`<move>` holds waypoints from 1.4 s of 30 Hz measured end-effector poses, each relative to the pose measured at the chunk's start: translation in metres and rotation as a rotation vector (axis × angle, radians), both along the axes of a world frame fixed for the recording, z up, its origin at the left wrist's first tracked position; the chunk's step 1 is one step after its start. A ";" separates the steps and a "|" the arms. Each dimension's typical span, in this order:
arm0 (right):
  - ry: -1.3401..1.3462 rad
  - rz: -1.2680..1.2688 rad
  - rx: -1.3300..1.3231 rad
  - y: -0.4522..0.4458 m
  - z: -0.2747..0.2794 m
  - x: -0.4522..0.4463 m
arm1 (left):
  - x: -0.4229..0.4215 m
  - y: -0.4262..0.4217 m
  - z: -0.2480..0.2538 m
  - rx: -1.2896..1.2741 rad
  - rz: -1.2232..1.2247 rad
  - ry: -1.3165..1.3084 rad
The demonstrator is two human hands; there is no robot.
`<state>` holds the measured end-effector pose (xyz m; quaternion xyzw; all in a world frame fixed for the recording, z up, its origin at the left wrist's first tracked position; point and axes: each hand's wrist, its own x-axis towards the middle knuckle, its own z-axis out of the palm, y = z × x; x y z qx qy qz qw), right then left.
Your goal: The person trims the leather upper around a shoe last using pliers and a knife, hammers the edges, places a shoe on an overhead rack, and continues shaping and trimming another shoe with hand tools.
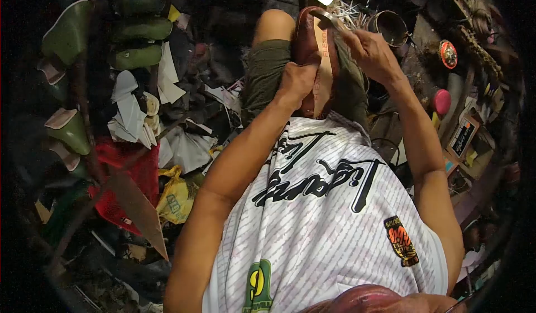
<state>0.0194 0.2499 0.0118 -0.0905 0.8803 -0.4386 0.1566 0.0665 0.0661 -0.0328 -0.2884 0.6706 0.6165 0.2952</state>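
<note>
A reddish-brown leather shoe (305,31) rests on my lap, its underside up and its toe pointing away from me. Along its middle runs a tan insole board (322,78) printed with orange letters. My left hand (300,81) is closed on the shoe's left side, with the thumb over the board. Near the toe end, my right hand (373,53) grips a hammer (329,19). Its metal head is over the board; whether it touches cannot be seen. My right-hand fingers hide most of the handle.
Green shoe uppers (142,28) hang or lie at the left. White scraps (129,104), a red mesh piece (131,184) and a yellow plastic bag (177,198) lie beside my left arm. A round can (389,28), a pink lid (441,101) and a small box (462,137) are at the right.
</note>
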 end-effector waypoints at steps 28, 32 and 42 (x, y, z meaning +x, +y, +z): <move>0.196 0.084 0.119 -0.008 -0.027 0.026 | 0.004 -0.021 -0.005 0.290 -0.226 0.091; 0.168 0.174 0.357 -0.005 0.022 0.003 | 0.009 -0.015 0.001 0.254 -0.066 0.134; 0.328 0.074 0.094 -0.014 0.024 -0.016 | 0.006 -0.026 0.003 0.365 -0.207 0.070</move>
